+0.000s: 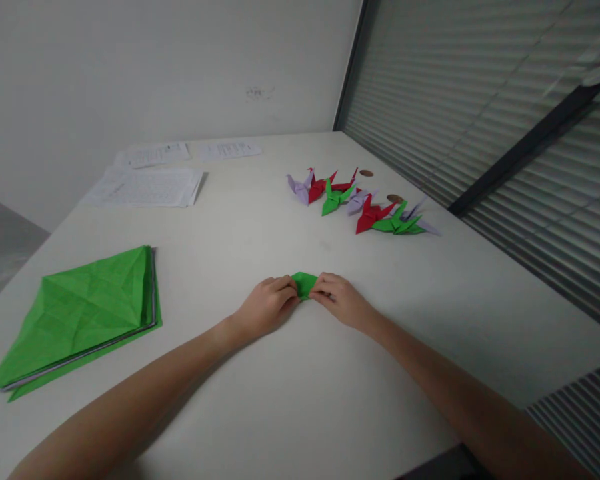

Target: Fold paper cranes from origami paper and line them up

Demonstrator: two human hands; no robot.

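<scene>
A small folded piece of green origami paper lies low over the white table, between my two hands. My left hand pinches its left end with the fingers closed. At its right end, my right hand grips the paper between thumb and fingers. The fingertips cover both ends, so the full folded shape is partly hidden.
Several folded paper cranes in red, green and lilac, among them a green crane, stand at the back right. Left is a stack of green paper sheets. Printed papers lie behind it. Blinds border the right side.
</scene>
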